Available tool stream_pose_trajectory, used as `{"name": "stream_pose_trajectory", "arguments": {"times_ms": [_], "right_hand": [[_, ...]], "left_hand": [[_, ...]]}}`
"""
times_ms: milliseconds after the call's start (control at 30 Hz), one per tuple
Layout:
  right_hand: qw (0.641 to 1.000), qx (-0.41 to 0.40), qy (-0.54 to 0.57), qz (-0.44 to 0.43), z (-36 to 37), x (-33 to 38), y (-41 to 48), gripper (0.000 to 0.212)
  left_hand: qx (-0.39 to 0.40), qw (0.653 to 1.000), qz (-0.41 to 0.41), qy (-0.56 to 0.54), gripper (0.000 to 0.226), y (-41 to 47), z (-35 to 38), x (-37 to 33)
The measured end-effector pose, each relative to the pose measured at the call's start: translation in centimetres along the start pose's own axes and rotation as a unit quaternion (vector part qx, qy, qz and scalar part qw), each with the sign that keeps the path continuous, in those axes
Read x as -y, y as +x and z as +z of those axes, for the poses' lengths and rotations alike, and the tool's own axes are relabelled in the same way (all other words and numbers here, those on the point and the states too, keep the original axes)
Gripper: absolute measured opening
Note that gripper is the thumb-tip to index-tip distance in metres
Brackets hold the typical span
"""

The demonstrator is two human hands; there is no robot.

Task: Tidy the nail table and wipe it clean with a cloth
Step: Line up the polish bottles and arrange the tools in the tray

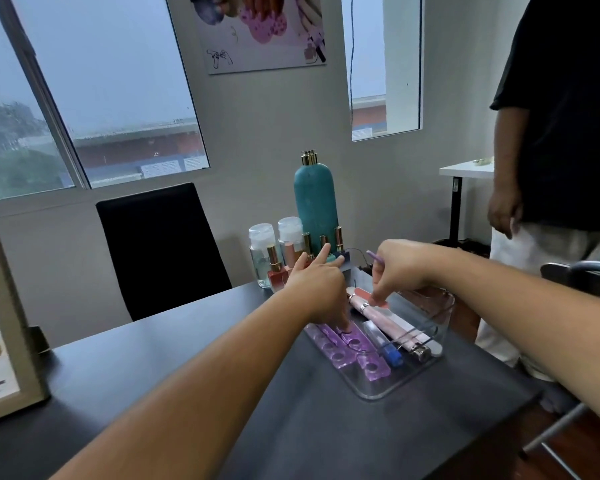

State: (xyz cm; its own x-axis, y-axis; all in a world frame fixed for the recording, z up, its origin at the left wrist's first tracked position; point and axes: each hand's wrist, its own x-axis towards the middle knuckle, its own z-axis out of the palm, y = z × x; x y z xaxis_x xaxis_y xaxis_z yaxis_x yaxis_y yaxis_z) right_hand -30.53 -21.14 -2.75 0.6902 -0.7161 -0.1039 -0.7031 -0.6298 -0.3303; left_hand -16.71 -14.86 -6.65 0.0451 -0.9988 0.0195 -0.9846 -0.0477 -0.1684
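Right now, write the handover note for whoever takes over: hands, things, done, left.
Left hand: open, thumb pressing on the purple toe separators in the clear tray.
Right hand: holds a thin purple stick, fingertips on the pink nail file in the tray.
Done: tools gathered in the tray; polish bottles grouped at the far edge.
Left: put the stick away, wipe the dark table; no cloth in view.

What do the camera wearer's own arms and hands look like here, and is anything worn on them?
Both are bare. The left forearm and right forearm show no sleeve up to the frame edge. The left hand and right hand wear no gloves, and no watch, bracelet or ring shows. Any nail polish is too small to tell.
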Motion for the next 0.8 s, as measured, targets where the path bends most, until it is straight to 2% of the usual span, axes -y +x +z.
{"name": "stream_pose_trajectory", "arguments": {"times_ms": [133,267,500,667,800], "right_hand": [[1.0,0.002,0.003,0.005,0.5,0.1,-0.1,0.023],[1.0,0.003,-0.001,0.004,0.9,0.0,-0.2,0.022],[1.0,0.008,0.001,0.007,1.0,0.0,-0.4,0.018],[1.0,0.001,-0.013,0.008,1.0,-0.1,-0.3,0.023],[1.0,-0.007,-0.008,0.008,1.0,-0.2,-0.2,0.026]], "left_hand": [[-0.003,1.0,-0.002,-0.009,0.038,0.2,0.6,0.2],[-0.052,0.998,-0.019,-0.004,0.032,0.3,0.8,0.8],[-0.103,0.989,-0.003,0.102,0.052,0.4,0.6,1.1],[-0.137,0.977,0.002,0.16,0.049,0.5,0.3,0.8],[-0.137,0.981,0.006,0.136,0.041,0.1,-0.4,0.7]]}}
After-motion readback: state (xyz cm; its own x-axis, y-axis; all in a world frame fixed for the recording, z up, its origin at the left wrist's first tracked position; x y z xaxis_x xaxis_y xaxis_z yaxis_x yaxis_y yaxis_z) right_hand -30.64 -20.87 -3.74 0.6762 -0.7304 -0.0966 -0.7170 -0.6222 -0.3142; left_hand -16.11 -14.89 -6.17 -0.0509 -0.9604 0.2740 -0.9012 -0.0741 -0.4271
